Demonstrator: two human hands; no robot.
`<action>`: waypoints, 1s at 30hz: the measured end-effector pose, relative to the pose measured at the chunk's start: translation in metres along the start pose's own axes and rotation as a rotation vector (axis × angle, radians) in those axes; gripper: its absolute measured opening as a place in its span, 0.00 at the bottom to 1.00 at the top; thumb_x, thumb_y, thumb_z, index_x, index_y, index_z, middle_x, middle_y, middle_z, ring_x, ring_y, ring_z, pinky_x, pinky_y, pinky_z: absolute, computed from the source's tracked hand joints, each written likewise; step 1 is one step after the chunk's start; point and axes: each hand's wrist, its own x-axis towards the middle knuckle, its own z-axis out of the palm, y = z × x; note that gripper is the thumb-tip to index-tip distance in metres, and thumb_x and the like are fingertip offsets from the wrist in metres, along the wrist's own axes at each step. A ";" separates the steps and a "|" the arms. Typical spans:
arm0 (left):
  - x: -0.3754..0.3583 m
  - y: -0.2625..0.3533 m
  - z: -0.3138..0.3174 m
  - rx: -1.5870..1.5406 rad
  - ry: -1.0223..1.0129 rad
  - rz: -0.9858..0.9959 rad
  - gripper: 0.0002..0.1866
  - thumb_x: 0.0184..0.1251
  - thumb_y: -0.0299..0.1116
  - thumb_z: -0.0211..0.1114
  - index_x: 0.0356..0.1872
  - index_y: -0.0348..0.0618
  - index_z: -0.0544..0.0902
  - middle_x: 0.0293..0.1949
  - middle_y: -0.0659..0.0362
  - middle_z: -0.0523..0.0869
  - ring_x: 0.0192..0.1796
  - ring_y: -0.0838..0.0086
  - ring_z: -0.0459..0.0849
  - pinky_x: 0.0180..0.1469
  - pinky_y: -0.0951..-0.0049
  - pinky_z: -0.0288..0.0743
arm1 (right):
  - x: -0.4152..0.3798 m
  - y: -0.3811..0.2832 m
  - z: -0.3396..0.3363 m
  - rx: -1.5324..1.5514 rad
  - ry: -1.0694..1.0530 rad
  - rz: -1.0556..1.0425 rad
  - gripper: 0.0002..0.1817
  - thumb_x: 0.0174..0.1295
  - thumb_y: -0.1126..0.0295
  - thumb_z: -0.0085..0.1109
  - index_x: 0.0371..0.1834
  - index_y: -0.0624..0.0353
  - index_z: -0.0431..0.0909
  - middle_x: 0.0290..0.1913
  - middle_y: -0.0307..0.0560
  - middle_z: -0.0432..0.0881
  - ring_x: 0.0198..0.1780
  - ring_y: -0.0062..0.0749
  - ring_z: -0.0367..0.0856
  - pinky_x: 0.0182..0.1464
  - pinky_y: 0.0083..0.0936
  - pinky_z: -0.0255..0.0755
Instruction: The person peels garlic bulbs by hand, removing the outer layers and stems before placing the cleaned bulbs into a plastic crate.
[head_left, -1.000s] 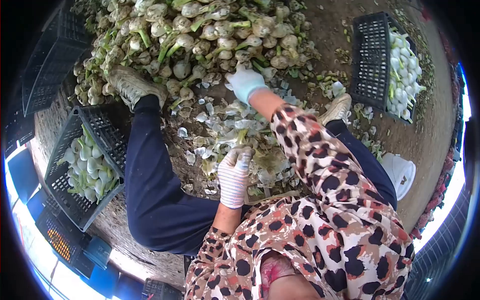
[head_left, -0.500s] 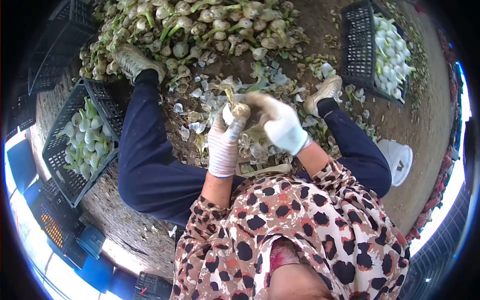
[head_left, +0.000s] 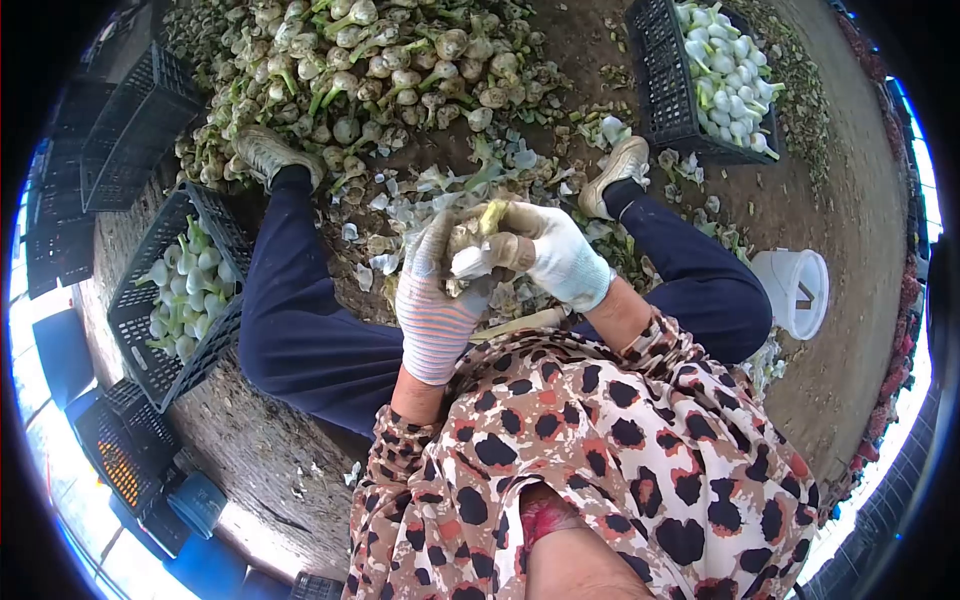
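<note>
A garlic bulb [head_left: 468, 262], part white and part in brown skin, sits between my two gloved hands above the littered ground. My left hand [head_left: 437, 300], in a striped glove with dirty fingertips, is wrapped round it from the left. From the right, my right hand [head_left: 562, 258], gloved in white with soiled fingers, pinches the bulb's outer skin by the short yellowish stem [head_left: 492, 216]. Part of the bulb is hidden behind the fingers. Loose garlic peelings [head_left: 440, 182] lie below the hands.
A big heap of unpeeled garlic [head_left: 390, 70] lies ahead. Black crates of white garlic stand at left [head_left: 150, 345] and at right front [head_left: 660, 85]. A white bucket [head_left: 800, 290] is beside my right knee. More dark crates [head_left: 140, 130] stand at far left.
My right hand has come in from beside the bulb and now grips its skin. My left hand has turned round the bulb, and more white shows. The camera view has shifted.
</note>
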 end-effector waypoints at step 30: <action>-0.009 0.015 0.002 -0.579 -0.039 -0.436 0.30 0.68 0.42 0.68 0.66 0.36 0.71 0.56 0.53 0.82 0.48 0.70 0.84 0.47 0.69 0.82 | -0.017 -0.005 0.007 -0.611 0.122 -0.409 0.17 0.60 0.77 0.61 0.53 0.64 0.80 0.46 0.54 0.82 0.46 0.43 0.83 0.52 0.31 0.77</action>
